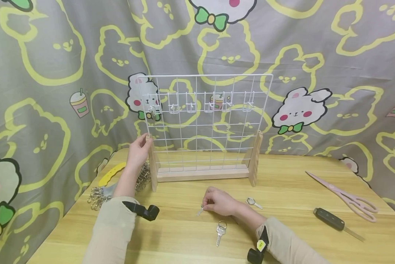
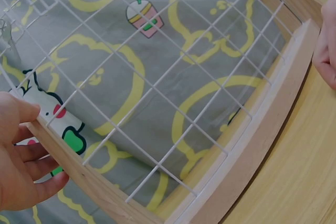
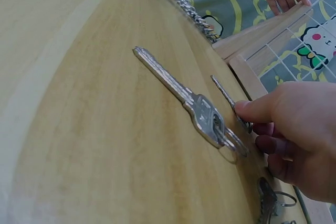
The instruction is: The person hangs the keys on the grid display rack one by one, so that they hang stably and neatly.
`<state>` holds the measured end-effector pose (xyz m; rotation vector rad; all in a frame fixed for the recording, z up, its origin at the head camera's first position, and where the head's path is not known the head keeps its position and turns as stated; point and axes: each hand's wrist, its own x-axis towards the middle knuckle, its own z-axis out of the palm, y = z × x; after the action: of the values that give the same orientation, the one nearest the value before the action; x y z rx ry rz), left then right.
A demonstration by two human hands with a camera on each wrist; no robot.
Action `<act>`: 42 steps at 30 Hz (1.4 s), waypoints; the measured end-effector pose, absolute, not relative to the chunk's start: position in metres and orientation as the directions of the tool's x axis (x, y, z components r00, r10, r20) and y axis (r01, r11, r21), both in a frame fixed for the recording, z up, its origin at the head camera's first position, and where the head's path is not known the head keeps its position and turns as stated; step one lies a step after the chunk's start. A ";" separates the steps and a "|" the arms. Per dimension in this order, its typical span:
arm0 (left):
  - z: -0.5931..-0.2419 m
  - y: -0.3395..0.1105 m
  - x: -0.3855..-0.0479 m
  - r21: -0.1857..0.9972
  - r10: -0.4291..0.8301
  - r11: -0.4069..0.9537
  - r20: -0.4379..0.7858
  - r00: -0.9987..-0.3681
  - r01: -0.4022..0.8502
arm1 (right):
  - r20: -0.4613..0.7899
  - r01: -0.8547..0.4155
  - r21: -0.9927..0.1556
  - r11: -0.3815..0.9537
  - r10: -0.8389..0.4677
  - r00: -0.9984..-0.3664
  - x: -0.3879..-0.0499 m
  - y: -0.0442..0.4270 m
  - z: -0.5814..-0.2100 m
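A white wire grid rack (image 1: 197, 125) stands on a wooden base, with several white hooks (image 1: 191, 106) across its upper part. My left hand (image 1: 139, 152) holds the top of the rack's left wooden upright (image 2: 79, 177), thumb on one side and fingers on the other. Low over the table, my right hand (image 1: 220, 201) pinches a small key (image 3: 226, 92) between thumb and fingers. Closer to me lies a larger silver key (image 1: 220, 233) with a ring. Another key (image 1: 254, 202) rests to the right of my right hand. Something small and metallic (image 1: 153, 110) hangs at the leftmost hook.
Pink scissors (image 1: 343, 196) and a black car key (image 1: 329, 219) lie at the right of the table (image 1: 171, 242). Bunched metal clasps (image 1: 98, 198) and a yellow strip (image 1: 111, 174) are on the left, partly behind my left arm. A patterned curtain (image 1: 293, 33) hangs behind the rack.
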<state>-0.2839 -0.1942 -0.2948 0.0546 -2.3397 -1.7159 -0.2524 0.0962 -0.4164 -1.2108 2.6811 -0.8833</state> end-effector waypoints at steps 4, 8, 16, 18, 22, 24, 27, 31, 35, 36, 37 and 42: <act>-0.295 -0.194 -0.283 0.945 -0.177 0.309 0.164 -0.970 0.104 | 0.178 -0.678 -0.517 0.523 -0.709 -0.683 -0.254 0.096 -0.417; -0.296 -0.194 -0.283 0.946 -0.178 0.305 0.166 -0.970 0.106 | 0.211 -0.642 -0.570 0.513 -0.663 -0.718 -0.257 0.097 -0.413; -0.295 -0.193 -0.285 0.947 -0.179 0.302 0.168 -0.969 0.109 | 0.323 -0.640 -0.631 0.439 -0.601 -0.731 -0.267 0.092 -0.378; -0.294 -0.193 -0.285 0.947 -0.180 0.300 0.171 -0.969 0.112 | 0.329 -0.647 -0.628 0.432 -0.605 -0.725 -0.268 0.089 -0.366; -0.294 -0.193 -0.284 0.948 -0.179 0.299 0.171 -0.969 0.112 | 0.356 -0.677 -0.591 0.439 -0.612 -0.707 -0.271 0.084 -0.342; -0.293 -0.193 -0.284 0.947 -0.177 0.302 0.170 -0.970 0.111 | 0.373 -0.694 -0.574 0.435 -0.615 -0.694 -0.272 0.082 -0.331; -0.294 -0.193 -0.283 0.947 -0.173 0.301 0.167 -0.971 0.109 | 0.438 -0.739 -0.526 0.421 -0.611 -0.659 -0.275 0.076 -0.316; -0.294 -0.194 -0.284 0.947 -0.177 0.302 0.165 -0.970 0.106 | 0.518 -0.777 -0.480 0.406 -0.584 -0.625 -0.278 0.068 -0.297; -0.296 -0.194 -0.285 0.947 -0.183 0.305 0.164 -0.969 0.102 | 0.530 -0.775 -0.487 0.403 -0.569 -0.629 -0.278 0.058 -0.279; -0.296 -0.194 -0.285 0.947 -0.184 0.306 0.163 -0.969 0.101 | 0.527 -0.771 -0.494 0.401 -0.567 -0.633 -0.279 0.056 -0.274; -0.296 -0.194 -0.285 0.947 -0.183 0.305 0.164 -0.969 0.102 | 0.527 -0.768 -0.501 0.400 -0.563 -0.637 -0.279 0.053 -0.269; -0.296 -0.194 -0.285 0.948 -0.183 0.301 0.163 -0.969 0.103 | 0.526 -0.748 -0.544 0.380 -0.540 -0.657 -0.281 0.044 -0.249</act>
<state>-0.2849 -0.1936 -0.2961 0.0737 -2.3287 -1.7245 -0.2814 0.0441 -0.2488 -1.3490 2.8180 -1.3563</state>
